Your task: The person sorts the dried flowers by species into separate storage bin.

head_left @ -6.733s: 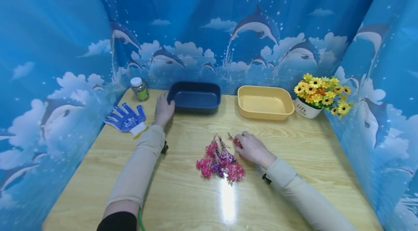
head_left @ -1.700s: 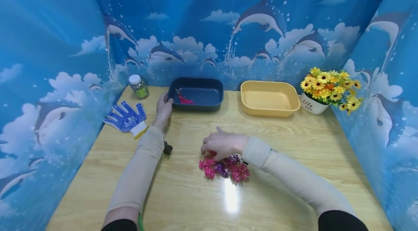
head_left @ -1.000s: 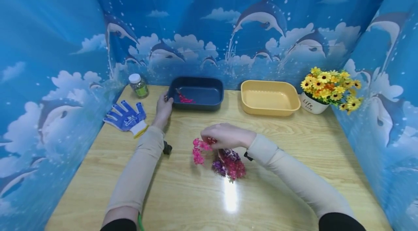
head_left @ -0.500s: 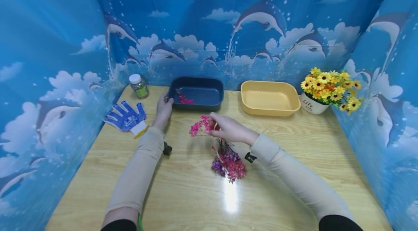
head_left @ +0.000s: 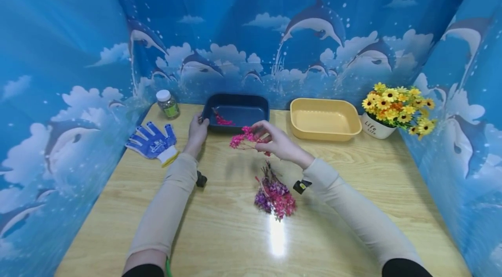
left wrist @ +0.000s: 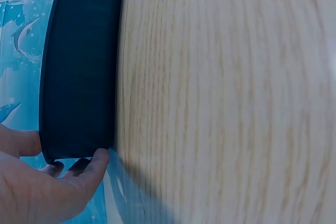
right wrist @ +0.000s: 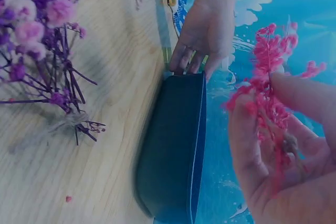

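Note:
My right hand (head_left: 281,143) pinches a pink flower sprig (head_left: 242,139) between thumb and fingers, raised above the table before the dark blue tray (head_left: 249,116). The right wrist view shows the sprig (right wrist: 269,59) upright, its stem running toward the palm. My left hand (head_left: 197,132) holds the tray's left end, thumb at the rim and fingers against the end wall (left wrist: 79,72) in the left wrist view. Inside the tray lies another pink sprig (head_left: 222,120). A bunch of purple and pink flowers (head_left: 276,198) rests mid-table, stems pointing away from me.
A yellow tray (head_left: 325,135) stands right of the dark blue one. Beside it is a white pot (head_left: 375,128) of yellow flowers (head_left: 396,109). At the left lie a blue and white glove (head_left: 154,141) and a white-capped jar (head_left: 168,105). A dolphin-print curtain (head_left: 235,7) surrounds the table.
A pink sprig has entered the dark blue tray. My right hand has since lifted another pink sprig off the bunch and moved it toward that tray. My left hand stays at its end.

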The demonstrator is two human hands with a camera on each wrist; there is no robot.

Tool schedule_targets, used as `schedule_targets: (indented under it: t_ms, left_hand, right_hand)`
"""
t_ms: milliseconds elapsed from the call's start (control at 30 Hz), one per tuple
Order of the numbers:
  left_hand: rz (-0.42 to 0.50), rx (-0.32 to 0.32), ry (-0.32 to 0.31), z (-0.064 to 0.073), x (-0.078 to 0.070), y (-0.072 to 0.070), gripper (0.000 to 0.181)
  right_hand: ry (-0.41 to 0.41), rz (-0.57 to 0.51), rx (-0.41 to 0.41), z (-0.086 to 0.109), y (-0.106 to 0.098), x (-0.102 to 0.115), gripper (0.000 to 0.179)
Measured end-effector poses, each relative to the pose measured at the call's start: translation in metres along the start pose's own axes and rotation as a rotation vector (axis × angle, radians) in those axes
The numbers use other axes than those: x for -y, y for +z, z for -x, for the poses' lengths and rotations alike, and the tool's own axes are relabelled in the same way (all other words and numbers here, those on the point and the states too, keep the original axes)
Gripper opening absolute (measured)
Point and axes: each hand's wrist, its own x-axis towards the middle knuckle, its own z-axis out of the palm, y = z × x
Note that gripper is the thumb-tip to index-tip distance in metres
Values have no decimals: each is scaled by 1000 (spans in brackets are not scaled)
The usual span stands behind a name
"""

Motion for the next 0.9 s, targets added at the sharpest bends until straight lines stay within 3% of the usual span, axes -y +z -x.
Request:
schedule_targets:
  t_ms: [267, 600, 900]
  left_hand:
    - [2, -7, 21, -1, 2, 0, 57]
    - [17, -7, 16, -1, 2, 0, 57]
    - [19, -13, 22, 0, 3, 2, 57]
  right_hand:
    - [60, -52, -76, -12, -7, 2, 35]
    - [73, -84, -190, -40, -14, 7, 33]
    - [136, -70, -266, -68, -15, 3, 31]
